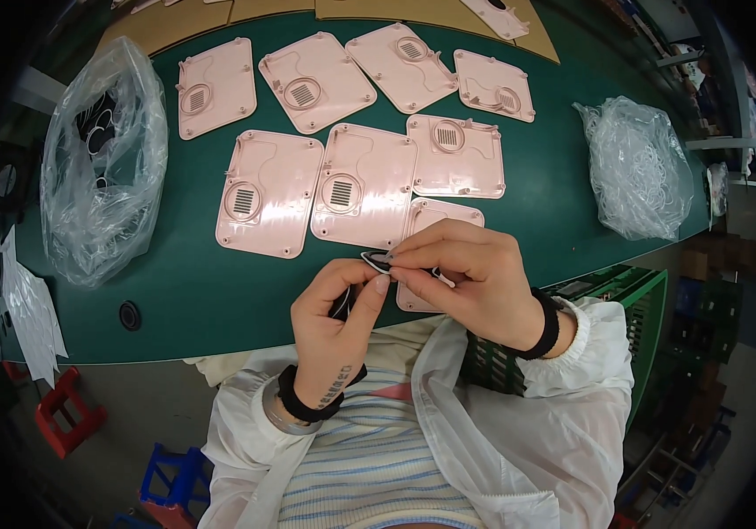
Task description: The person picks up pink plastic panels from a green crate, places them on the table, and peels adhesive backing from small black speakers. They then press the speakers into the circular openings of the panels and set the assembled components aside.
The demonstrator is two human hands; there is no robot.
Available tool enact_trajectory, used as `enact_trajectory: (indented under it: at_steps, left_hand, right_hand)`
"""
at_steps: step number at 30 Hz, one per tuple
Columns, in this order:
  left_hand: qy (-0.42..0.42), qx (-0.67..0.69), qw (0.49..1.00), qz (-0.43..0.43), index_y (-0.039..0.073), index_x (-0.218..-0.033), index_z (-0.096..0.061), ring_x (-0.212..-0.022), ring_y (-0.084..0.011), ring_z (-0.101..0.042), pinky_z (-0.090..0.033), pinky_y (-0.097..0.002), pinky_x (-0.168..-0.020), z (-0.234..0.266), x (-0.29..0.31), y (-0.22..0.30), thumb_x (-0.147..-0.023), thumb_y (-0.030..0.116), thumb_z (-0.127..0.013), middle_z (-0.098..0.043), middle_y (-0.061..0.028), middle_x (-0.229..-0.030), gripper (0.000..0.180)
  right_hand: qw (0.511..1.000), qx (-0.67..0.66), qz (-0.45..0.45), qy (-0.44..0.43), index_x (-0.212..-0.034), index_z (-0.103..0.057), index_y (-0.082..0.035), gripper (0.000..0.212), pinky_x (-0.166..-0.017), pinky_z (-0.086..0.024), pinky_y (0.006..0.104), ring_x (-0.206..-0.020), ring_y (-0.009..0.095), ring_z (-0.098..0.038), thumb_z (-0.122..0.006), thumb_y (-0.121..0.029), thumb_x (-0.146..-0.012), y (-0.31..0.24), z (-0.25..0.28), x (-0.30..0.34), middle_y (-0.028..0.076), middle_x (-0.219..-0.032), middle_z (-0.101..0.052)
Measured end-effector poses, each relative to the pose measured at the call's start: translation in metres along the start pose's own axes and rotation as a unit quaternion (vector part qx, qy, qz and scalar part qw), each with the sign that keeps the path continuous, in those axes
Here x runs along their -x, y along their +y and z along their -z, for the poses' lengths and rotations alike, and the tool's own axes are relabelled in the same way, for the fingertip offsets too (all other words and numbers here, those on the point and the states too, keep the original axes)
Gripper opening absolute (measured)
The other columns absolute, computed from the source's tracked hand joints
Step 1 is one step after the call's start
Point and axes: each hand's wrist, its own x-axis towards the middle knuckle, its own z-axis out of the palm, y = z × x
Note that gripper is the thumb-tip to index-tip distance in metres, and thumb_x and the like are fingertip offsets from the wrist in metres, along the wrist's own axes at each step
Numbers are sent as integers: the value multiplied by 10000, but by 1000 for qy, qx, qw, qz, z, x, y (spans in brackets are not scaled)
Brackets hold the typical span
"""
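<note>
My left hand point(335, 313) and my right hand point(479, 273) meet over the near edge of the table, fingertips pinched together. Between them is a small black round part with a white ring point(378, 262) along its edge, seen nearly edge-on. Fingers hide much of it, and something dark shows behind my left fingers. Just beyond my hands lie several pink plastic panels point(285, 189), each with a round slotted grille. One pink panel point(426, 214) sits partly under my right hand.
At the left stands an open clear plastic bag point(104, 203) holding black parts with white rings. A bag of white rings point(640, 167) lies at the right. A black disc point(130, 315) rests near the left front edge. A green crate point(647, 322) stands below the table's right side.
</note>
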Motion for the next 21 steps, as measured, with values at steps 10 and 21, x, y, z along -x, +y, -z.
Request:
enact_trajectory:
  at_steps: [10, 21]
  left_hand:
    - [-5, -91, 993, -79, -49, -923, -611, -711, -55, -467, -375, -175, -632, 4, -1, -3, -872, -21, -623, -581, -26, -886, 60]
    - [5, -30, 999, -13, -44, -892, -621, -673, -50, -457, -366, -181, -597, 3, -3, -1, -841, -24, -647, -587, -25, -846, 61]
  right_hand:
    - [1000, 16, -3, -6, -919, -718, -9, 163, -508, -446, 203, -677, 102, -616, -725, 18, -759, -2, 0, -1, 76, -930, -679]
    - [993, 83, 88, 5, -919, -685, 31, 166, -592, -573, 246, -730, 159, -672, -703, 56, -757, 2, -6, 4, 108, -939, -656]
